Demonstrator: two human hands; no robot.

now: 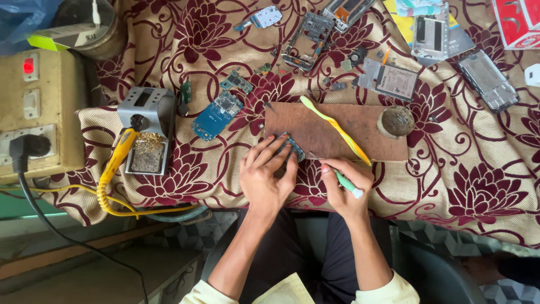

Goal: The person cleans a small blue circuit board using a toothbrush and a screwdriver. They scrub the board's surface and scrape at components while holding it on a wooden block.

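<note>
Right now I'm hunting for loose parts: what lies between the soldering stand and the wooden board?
In the head view, between the soldering stand and the wooden board lies a blue circuit board on the flowered cloth, with smaller green boards just above it.

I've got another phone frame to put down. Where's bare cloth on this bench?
Bare cloth lies right of the wooden board, below the phone frame. A smaller patch sits between the soldering stand and the left hand. The top strip above the board is crowded with phone parts and a blue circuit board.
</note>
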